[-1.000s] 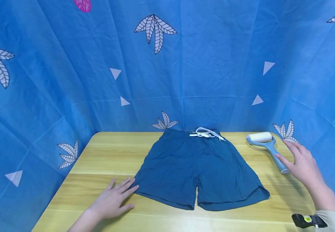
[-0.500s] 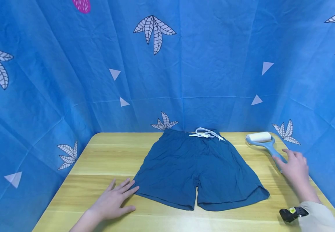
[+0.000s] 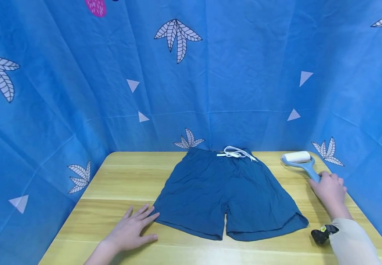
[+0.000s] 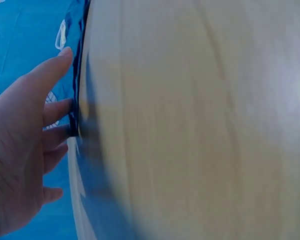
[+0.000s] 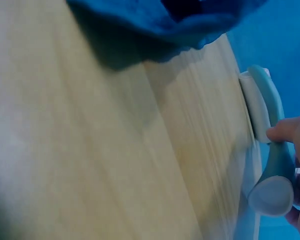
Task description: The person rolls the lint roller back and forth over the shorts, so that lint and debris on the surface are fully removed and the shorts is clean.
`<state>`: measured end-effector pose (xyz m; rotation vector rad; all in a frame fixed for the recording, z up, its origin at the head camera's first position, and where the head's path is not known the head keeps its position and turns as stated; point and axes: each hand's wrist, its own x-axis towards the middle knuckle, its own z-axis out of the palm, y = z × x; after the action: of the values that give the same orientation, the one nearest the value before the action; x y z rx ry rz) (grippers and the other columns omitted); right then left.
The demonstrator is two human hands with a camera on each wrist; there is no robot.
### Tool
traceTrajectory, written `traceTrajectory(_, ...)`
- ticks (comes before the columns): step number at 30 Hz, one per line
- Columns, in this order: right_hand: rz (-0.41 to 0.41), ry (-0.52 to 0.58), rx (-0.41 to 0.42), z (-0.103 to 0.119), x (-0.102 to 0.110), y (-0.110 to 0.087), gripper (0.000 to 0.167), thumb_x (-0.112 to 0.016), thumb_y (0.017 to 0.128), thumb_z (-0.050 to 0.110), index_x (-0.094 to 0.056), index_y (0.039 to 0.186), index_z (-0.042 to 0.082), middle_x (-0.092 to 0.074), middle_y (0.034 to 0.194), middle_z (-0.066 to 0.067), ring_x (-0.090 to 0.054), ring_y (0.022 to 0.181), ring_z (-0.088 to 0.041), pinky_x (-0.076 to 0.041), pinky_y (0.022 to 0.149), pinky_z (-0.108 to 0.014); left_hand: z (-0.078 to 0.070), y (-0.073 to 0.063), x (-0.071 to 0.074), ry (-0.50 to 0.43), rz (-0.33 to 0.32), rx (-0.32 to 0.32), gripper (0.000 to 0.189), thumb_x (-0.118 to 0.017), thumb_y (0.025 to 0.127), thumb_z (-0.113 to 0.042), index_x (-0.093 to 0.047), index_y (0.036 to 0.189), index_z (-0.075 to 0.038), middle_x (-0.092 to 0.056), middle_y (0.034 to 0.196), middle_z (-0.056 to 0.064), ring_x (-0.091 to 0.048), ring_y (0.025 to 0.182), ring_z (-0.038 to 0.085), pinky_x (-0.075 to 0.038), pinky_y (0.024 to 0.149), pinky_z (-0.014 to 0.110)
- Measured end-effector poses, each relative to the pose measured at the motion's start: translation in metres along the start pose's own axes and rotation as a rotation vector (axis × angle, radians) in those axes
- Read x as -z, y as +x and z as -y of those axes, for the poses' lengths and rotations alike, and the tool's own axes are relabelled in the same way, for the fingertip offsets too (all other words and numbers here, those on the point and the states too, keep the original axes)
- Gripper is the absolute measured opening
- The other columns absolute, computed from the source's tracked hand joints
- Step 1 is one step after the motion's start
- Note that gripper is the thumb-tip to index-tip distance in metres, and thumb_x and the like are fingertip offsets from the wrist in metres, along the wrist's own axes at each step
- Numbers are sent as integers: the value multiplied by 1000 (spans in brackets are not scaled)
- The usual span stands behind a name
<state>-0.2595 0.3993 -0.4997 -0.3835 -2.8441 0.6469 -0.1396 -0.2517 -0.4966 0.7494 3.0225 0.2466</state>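
Dark blue shorts (image 3: 224,195) with a white drawstring (image 3: 235,152) lie spread flat on the table, waistband toward the back. My left hand (image 3: 129,228) rests with fingers extended, fingertips at the left leg's lower corner. In the left wrist view that hand (image 4: 25,130) shows fingers touching the fabric's edge. A lint roller (image 3: 296,157) with a white roll and light blue handle lies at the back right. My right hand (image 3: 329,191) grips its handle, covering most of it in the head view. In the right wrist view, thumb and fingers wrap the handle (image 5: 279,167) near its white end cap.
The light wooden table (image 3: 121,176) runs back to a blue patterned curtain (image 3: 250,73), which also hangs along both sides. A black wrist strap (image 3: 323,234) sits at the right cuff.
My right hand has come left and down from beside the lint roller and closed round its handle. The left hand and the shorts have stayed in place.
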Motion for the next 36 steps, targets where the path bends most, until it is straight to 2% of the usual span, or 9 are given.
traceTrajectory(4, -12, 0, -2, 2, -3, 6, 55, -58, 91, 33, -45, 116, -15, -41, 105, -37, -31, 100, -56, -28, 76, -63, -5, -1, 2, 3, -4, 6, 71, -50, 88, -69, -52, 142, -24, -47, 151, 6, -39, 143, 31, -25, 110, 71)
traceTrajectory(11, -91, 6, 11, 3, -5, 7, 60, -61, 89, 36, -44, 113, -16, -40, 103, -35, -30, 97, -52, -27, 77, -62, -14, -4, 5, -2, 8, 15, 71, -51, 88, -69, -54, 141, -21, -49, 149, 8, -40, 141, 34, -25, 110, 72)
traceTrajectory(16, -169, -4, 59, 0, -5, 6, 56, -61, 87, 36, -46, 109, -14, -42, 101, -32, -32, 94, -50, -26, 74, -60, -16, -7, 4, -8, 16, 31, 72, -53, 87, -69, -54, 140, -21, -49, 149, 8, -39, 142, 34, -25, 110, 71)
traceTrajectory(21, -270, 4, 125, 7, 2, 3, 50, -62, 84, 31, -47, 107, -10, -43, 100, -29, -33, 95, -49, -26, 75, -60, -17, -8, 5, -14, 23, 46, 73, -53, 86, -69, -55, 140, -21, -50, 148, 9, -39, 142, 35, -24, 110, 71)
traceTrajectory(29, -427, 2, 302, 36, 25, -3, 44, -68, 75, 21, -53, 104, -8, -49, 99, -29, -37, 91, -48, -27, 73, -61, -19, -10, 7, 11, 30, 70, 73, -53, 86, -70, -54, 140, -22, -49, 149, 8, -38, 143, 34, -24, 112, 70)
traceTrajectory(36, -552, 2, 524, 74, 40, -4, 45, -64, 69, 23, -58, 101, -8, -54, 94, -29, -42, 86, -47, -30, 68, -62, -23, -10, 7, 25, 30, 100, 74, -54, 85, -70, -54, 141, -21, -49, 149, 8, -38, 143, 32, -24, 112, 70)
